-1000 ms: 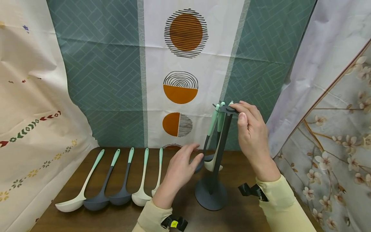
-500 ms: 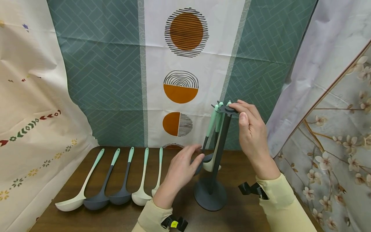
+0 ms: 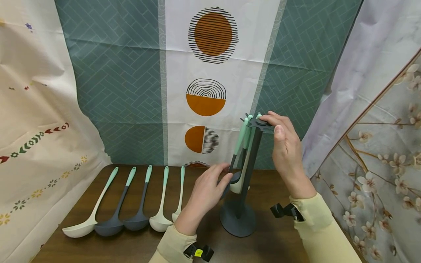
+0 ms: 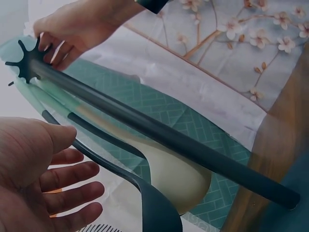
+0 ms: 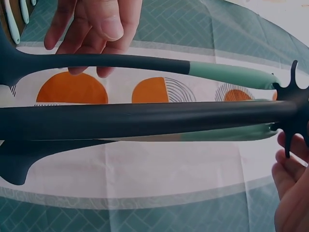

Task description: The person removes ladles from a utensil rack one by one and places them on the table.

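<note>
A dark utensil stand (image 3: 251, 168) with a round base and a pronged top stands right of the middle. Three ladles with mint handles hang from it: a dark ladle (image 4: 113, 169) nearest my left hand, a cream ladle (image 4: 178, 181), and another dark ladle (image 3: 235, 178) behind. My left hand (image 3: 207, 188) is beside the nearest dark ladle, its fingers spread and not wrapped round the shaft; whether it touches is unclear. With fingers over the pronged top and the thumb by a prong, my right hand (image 3: 287, 153) holds the stand's top.
Several more ladles (image 3: 141, 219), cream and dark with mint handles, lie in a row on the left of the brown wooden table (image 3: 131, 248). Patterned cloths (image 3: 115, 91) hang behind and at both sides, close to the table's edges.
The stand's top has turned slightly under my right hand, and the hanging ladles have shifted a little to the left. My left hand has barely moved.
</note>
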`<state>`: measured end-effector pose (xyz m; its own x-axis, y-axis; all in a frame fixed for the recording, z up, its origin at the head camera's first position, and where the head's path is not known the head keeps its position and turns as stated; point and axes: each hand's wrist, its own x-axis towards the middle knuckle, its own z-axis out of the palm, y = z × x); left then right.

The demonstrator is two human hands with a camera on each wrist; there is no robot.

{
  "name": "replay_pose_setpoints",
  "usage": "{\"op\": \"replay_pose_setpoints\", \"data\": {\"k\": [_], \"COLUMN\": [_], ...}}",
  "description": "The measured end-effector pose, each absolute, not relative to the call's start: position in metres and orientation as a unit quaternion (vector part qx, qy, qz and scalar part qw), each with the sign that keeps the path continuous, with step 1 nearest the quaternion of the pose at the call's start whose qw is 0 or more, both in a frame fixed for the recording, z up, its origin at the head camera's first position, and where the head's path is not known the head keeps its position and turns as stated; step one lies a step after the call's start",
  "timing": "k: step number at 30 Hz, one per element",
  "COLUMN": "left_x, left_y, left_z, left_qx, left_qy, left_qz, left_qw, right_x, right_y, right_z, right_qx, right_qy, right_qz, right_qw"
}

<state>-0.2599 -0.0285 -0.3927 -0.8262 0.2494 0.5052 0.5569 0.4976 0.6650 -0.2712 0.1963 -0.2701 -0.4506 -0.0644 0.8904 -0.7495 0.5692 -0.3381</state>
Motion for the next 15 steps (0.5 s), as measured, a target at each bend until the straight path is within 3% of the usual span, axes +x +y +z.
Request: {"op": "replay_pose_setpoints", "data": {"k": [15], "left_x": [-0.2592], "left_y": [-0.0267], "left_z": [-0.3938], "left_qx": [-0.251], "left_qy": [-0.846], "left_qz": [-0.437], "left_qw": [0.174], "right_x": [-0.2815], "right_y": [0.2033], "right_z": [-0.2701], "right_qx": [0.299], "right_qy": [-0.754], "right_qz": [0.419], "right_qw": [0.408]}}
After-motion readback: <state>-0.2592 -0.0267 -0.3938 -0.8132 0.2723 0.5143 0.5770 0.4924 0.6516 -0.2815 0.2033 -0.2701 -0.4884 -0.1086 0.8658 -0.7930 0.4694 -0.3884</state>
